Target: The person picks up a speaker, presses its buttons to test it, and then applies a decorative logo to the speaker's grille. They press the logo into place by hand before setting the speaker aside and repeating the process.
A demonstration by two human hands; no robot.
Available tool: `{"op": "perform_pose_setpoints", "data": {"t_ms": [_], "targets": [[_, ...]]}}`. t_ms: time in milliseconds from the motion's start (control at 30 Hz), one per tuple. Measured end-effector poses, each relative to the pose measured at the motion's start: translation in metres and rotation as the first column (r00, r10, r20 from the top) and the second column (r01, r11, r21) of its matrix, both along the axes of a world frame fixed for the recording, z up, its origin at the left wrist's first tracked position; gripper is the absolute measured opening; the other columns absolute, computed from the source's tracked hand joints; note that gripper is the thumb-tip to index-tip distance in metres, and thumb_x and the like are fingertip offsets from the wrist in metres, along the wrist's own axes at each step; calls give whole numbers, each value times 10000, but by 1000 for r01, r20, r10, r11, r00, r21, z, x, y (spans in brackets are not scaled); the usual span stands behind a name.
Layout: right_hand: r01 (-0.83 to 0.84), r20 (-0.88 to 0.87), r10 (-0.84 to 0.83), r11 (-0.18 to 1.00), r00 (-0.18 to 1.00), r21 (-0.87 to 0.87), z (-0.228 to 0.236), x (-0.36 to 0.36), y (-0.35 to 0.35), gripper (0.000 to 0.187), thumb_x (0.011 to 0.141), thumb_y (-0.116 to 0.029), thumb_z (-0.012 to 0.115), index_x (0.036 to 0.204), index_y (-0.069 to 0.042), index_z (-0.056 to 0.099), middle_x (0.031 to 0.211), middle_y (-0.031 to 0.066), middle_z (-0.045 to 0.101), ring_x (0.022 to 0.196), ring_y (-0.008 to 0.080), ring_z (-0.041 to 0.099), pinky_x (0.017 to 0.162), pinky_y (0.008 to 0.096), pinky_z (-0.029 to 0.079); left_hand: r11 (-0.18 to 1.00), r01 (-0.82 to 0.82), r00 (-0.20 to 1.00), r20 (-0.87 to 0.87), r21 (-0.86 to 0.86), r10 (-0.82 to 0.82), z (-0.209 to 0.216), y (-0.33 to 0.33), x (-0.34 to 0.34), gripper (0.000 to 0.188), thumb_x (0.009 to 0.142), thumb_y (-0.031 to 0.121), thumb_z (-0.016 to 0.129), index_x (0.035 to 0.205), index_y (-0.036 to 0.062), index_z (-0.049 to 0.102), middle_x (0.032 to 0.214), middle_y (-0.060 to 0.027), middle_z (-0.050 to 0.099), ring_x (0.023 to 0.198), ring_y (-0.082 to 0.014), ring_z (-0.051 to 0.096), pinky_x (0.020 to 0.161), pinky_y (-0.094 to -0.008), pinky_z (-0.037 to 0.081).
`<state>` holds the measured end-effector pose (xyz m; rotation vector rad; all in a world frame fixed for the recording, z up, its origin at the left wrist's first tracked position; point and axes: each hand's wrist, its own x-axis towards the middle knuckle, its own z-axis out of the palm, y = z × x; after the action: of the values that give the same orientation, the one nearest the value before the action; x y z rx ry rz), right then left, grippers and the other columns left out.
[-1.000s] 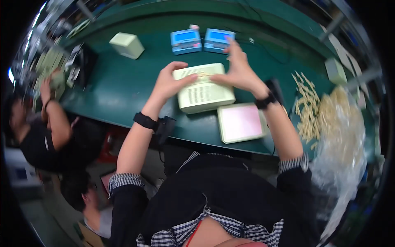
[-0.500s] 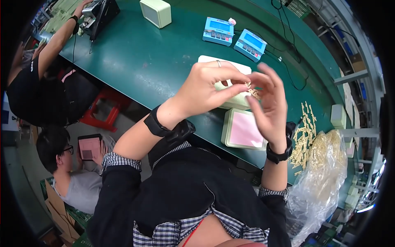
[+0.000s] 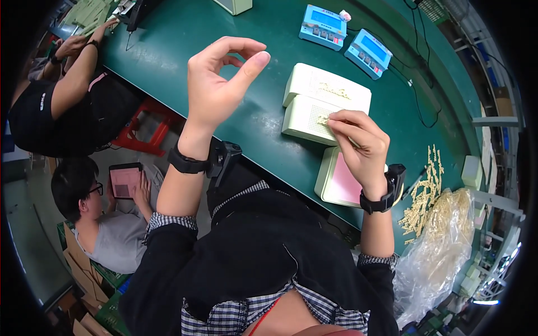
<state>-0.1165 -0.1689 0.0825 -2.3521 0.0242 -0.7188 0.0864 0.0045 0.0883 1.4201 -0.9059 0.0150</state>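
Note:
My left hand point(image 3: 216, 84) is raised over the bench, left of the pale green boxes. Its thumb and fingers curve apart with nothing between them. My right hand point(image 3: 363, 147) has its fingertips pinched at a small gold lettering piece point(image 3: 322, 120), which lies against the dotted face of the nearer pale green box point(image 3: 300, 119). The fingers hide the piece's right end. Right behind stands another pale green box point(image 3: 300, 81) with a strip of gold lettering point(image 3: 335, 91) across its top. A box with a pink panel point(image 3: 343, 182) lies under my right wrist.
Many gold lettering pieces point(image 3: 423, 196) are strewn at the right, beside a clear plastic bag point(image 3: 434, 257) holding more. Two blue devices with screens point(image 3: 324, 27) point(image 3: 368, 53) stand at the back, cables trailing. Two people work at the left, one by a red stool point(image 3: 143, 129).
My hands were together above the boxes, the left one pinching. The left has moved away leftward and opened; the right has come down onto the nearer box's dotted face. The view has shifted slightly.

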Motion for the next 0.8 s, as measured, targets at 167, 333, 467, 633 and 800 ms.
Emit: {"op": "perform_pose_setpoints", "data": {"t_ms": [167, 333, 467, 633, 800], "targets": [[53, 17, -53, 998, 998, -17, -1, -1, 1, 157, 760, 92, 715, 895, 14, 735, 940, 109, 708, 837, 196, 683, 707, 256, 532, 999, -7, 1000, 3, 31, 6, -7, 1, 2, 151, 885, 79, 705, 991, -28, 697, 910, -48, 688, 817, -92, 610, 737, -232, 477], [40, 23, -39, 998, 999, -42, 0, 1, -2, 153, 754, 97, 715, 881, 13, 732, 911, 110, 713, 819, 206, 680, 706, 267, 527, 999, 7, 1000, 8, 41, -8, -11, -4, 0, 147, 880, 84, 707, 983, -20, 701, 915, -50, 695, 835, -105, 625, 739, -237, 477], [52, 23, -51, 998, 998, -45, 0, 2, 0, 177, 735, 98, 702, 874, -7, 733, 886, 87, 716, 816, 225, 673, 707, 286, 526, 999, 0, 1000, 6, 44, -1, -13, -8, 0, 125, 878, 79, 703, 961, -14, 707, 897, -49, 701, 823, -109, 633, 729, -233, 477], [41, -27, -46, 984, 999, -171, 0, -5, -4, 158, 745, 13, 747, 900, -20, 749, 973, 107, 700, 994, 263, 617, 782, 330, 514, 993, 43, 998, -42, 109, -39, -14, -13, -10, 201, 858, 127, 735, 993, -16, 696, 961, -48, 696, 898, -133, 637, 793, -263, 477], [26, -121, -65, 952, 990, -305, 10, -17, -9, 195, 757, -105, 753, 942, -44, 759, 1174, 138, 607, 1181, 296, 500, 945, 379, 454, 959, -84, 987, 154, 272, 42, -35, -40, -54, 723, 783, 213, 803, 1367, 17, 424, 1325, -165, 478, 1234, -268, 481, 1026, -382, 395]]}}
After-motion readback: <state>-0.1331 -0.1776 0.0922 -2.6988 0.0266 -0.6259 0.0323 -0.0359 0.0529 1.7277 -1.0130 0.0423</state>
